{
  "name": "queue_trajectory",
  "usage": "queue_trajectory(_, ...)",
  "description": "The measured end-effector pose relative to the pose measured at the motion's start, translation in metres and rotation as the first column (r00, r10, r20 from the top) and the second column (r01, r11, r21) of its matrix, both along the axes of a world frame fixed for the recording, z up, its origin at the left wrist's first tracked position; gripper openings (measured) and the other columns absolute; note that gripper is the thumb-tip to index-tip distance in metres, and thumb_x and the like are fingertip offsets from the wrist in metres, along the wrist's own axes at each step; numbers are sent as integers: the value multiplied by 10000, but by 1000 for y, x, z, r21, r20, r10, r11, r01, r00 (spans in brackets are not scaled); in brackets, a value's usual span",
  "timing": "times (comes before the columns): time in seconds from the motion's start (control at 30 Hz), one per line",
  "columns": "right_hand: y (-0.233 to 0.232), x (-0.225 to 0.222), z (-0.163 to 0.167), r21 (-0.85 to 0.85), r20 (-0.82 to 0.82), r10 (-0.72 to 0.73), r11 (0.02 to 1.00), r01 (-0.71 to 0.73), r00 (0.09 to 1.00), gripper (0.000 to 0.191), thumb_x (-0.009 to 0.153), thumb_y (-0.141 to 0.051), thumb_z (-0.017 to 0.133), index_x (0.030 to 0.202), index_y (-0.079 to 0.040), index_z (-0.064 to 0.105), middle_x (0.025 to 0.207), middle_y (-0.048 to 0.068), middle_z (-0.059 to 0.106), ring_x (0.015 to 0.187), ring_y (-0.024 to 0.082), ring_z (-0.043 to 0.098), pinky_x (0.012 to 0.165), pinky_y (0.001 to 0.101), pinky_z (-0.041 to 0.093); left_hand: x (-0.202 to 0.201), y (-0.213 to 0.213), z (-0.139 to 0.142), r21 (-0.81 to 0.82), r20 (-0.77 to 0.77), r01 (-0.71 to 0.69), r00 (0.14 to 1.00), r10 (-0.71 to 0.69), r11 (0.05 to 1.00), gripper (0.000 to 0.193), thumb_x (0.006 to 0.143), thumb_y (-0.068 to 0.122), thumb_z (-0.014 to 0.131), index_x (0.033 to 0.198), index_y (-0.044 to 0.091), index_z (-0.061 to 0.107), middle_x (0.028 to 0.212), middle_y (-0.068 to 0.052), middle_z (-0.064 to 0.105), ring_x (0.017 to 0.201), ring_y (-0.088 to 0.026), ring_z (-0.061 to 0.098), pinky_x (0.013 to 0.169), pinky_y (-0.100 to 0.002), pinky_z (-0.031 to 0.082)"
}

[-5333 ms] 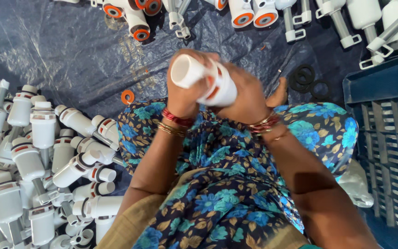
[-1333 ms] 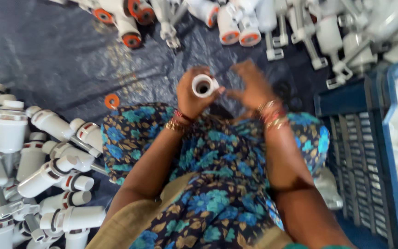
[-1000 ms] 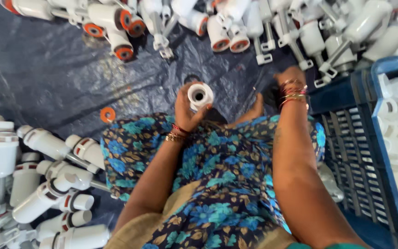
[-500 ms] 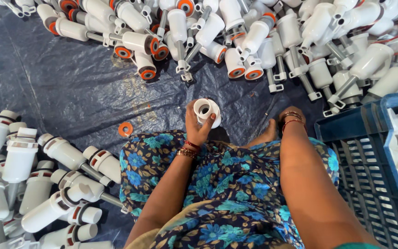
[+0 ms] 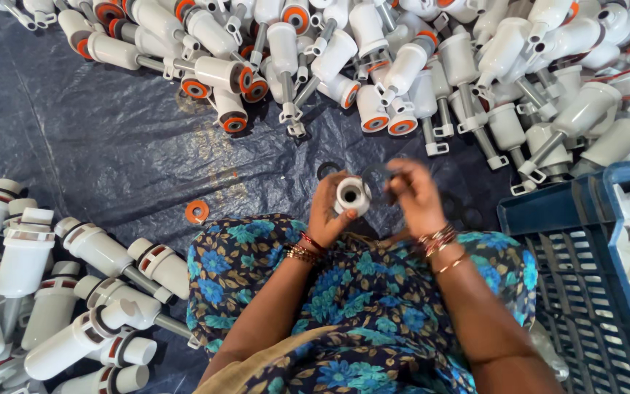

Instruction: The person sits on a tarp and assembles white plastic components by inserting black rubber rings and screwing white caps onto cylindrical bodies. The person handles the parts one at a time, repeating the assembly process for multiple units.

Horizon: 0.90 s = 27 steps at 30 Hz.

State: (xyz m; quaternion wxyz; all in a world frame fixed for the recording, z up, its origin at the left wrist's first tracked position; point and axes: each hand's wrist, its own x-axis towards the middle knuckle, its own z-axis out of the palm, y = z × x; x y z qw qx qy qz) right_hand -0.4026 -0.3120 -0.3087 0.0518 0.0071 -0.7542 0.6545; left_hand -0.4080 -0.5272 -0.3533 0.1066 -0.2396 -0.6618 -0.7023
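Head view first, and we start at the left edge, where a heap of white plastic fittings (image 5: 45,284) lies on the dark tarp (image 5: 111,153) that covers the floor. A loose orange ring (image 5: 197,211) sits on the tarp just beside our knee; we judge it easy to lose under the flowered cloth (image 5: 373,306) if the leg shifts.

At the middle, our left hand (image 5: 327,215) is curled around a short white cylinder (image 5: 351,195), open end up, held above the lap. The grip is by thumb and fingers on the wall alone, so a twist from the other side could turn the piece in the palm or tip it out.

Our right hand (image 5: 415,195) is just beside it, fingertips pinched together on what looks like a thin black ring (image 5: 375,177); motion blur keeps us from being sure. Such a ring, if it is one, could go on crooked or spring off, and against the dark tarp we would hardly find it.

Farther right, the blue crate (image 5: 577,248) stands close by the elbow, and a wide swing might knock it. Behind it all, the far pile of white fittings with orange seals (image 5: 402,66) slopes toward us and could roll into the working space.
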Motion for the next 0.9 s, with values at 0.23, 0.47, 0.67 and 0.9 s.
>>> queue_trajectory(0.23, -18, 10, 31, 379, -262, 210, 920, -100, 942, 294, 1087, -166, 511, 1324, -72, 658, 1188, 96, 677, 1045, 196, 686, 914, 321, 544, -3, 23, 11, -214, -49, -137, 990, 129, 967, 778, 966, 681, 517, 1311, -14, 575, 1289, -221, 638, 1351, -434, 564, 1167, -524, 408)
queue_trajectory(0.47, -20, -6, 4, 394, -287, 221, 914, -96, 932, 635, 1068, -547, 458, 1474, -67, 551, 1386, 155, 478, 1320, 290, 455, 1131, 426, 408, -17, 37, 9, -168, 2, -241, 970, 245, 956, 587, 1089, 477, 397, 1365, -10, 573, 1480, -245, 549, 1376, -432, 532, 1184, -515, 366)
queue_trajectory(0.67, -20, -24, -5, 373, -292, 271, 915, -152, 917, 680, 1067, -603, 429, 1493, -79, 504, 1476, 178, 446, 1431, 327, 397, 1207, 455, 351, -31, 26, 10, -162, -222, -202, 961, 163, 966, 501, 1128, 438, 388, 1408, 43, 519, 1448, -209, 580, 1323, -392, 580, 1148, -491, 433)
queue_trajectory(0.9, -21, -34, -6, 359, -241, 267, 918, -170, 933, 708, 1048, -600, 472, 1499, -54, 477, 1469, 170, 452, 1394, 324, 442, 1157, 452, 408, -41, 22, 17, -132, -87, -100, 992, 89, 986, 536, 1123, 488, 380, 1430, 70, 513, 1460, -224, 537, 1292, -394, 622, 1067, -436, 539)
